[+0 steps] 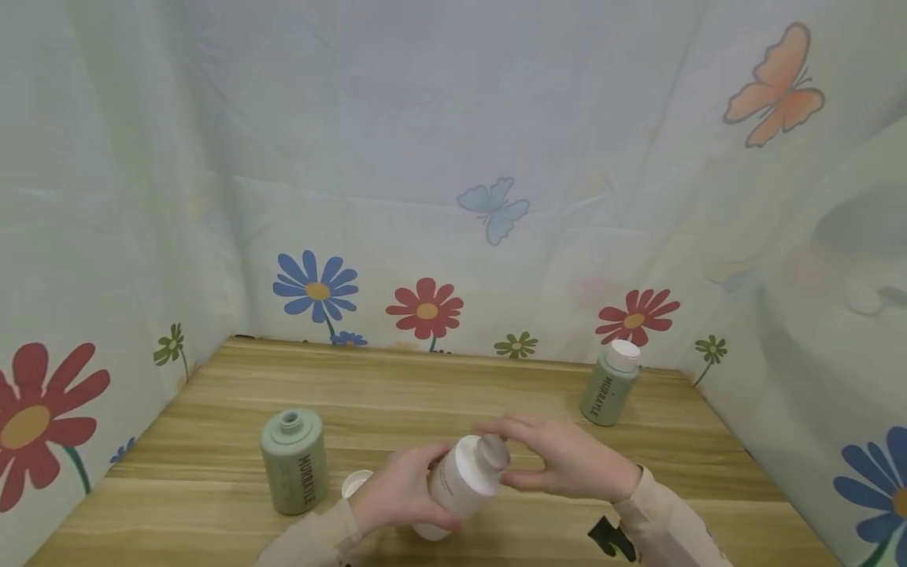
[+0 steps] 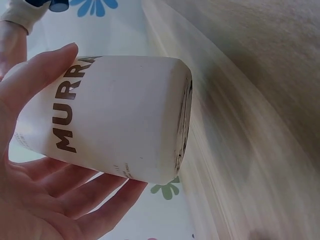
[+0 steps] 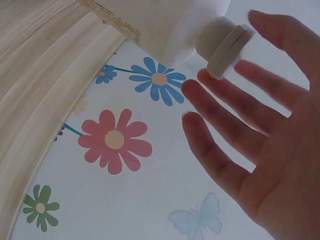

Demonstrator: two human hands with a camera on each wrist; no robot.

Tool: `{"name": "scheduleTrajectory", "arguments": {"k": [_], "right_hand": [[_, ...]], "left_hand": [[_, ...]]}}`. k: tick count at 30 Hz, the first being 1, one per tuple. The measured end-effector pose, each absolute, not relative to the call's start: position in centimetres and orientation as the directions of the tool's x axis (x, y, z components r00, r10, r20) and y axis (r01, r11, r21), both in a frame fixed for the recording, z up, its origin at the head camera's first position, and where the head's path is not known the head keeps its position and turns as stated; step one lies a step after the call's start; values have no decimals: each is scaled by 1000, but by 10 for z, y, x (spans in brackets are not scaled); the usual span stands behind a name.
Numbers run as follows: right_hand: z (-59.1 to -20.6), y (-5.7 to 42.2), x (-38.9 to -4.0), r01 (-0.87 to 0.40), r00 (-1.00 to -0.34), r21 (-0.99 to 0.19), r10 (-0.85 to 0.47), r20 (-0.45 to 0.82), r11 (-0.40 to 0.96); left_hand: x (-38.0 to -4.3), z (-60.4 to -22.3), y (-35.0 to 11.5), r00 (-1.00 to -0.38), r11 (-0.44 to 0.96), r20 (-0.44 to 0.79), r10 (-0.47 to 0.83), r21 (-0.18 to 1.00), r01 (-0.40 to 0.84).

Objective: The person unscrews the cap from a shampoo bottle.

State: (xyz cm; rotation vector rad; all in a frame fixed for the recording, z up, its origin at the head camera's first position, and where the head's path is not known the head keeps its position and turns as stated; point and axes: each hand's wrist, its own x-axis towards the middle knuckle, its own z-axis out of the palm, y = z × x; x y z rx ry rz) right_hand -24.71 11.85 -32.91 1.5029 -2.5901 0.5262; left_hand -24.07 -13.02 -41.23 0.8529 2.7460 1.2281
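My left hand [image 1: 404, 488] grips a white bottle [image 1: 457, 480], thumb on one side and fingers on the other. The bottle tilts up toward the right over the table, brown lettering on its side [image 2: 125, 110]. Its top [image 3: 227, 50] is a short neck with a wider rim-like end. My right hand [image 1: 567, 461] is held around that top, fingers spread and slightly bent. In the right wrist view, a gap shows between thumb and fingers, with the fingertips close by the rim. A round white cap [image 1: 357, 482] lies on the table beside my left hand.
A green bottle [image 1: 294, 468] with a bare, uncapped neck stands at the left. Another green bottle [image 1: 608, 390], white-capped, stands at the back right. The wood-grain table [image 1: 425, 378] meets a flower-printed curtain [image 1: 397, 157] behind. A small black piece [image 1: 611, 539] shows near my right wrist.
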Motion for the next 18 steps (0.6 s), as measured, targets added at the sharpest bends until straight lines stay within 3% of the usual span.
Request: {"name": "scheduleTrajectory", "arguments": {"k": [9, 18], "right_hand": [[-335, 115, -248, -801, -598, -267, -740, 308, 536], [-335, 112, -250, -822, -568, -270, -756, 325, 502]], "left_hand": [[-240, -413, -131, -863, 547, 177, 473, 709, 445], [-240, -411, -133, -860, 535, 190, 473, 714, 451]]}}
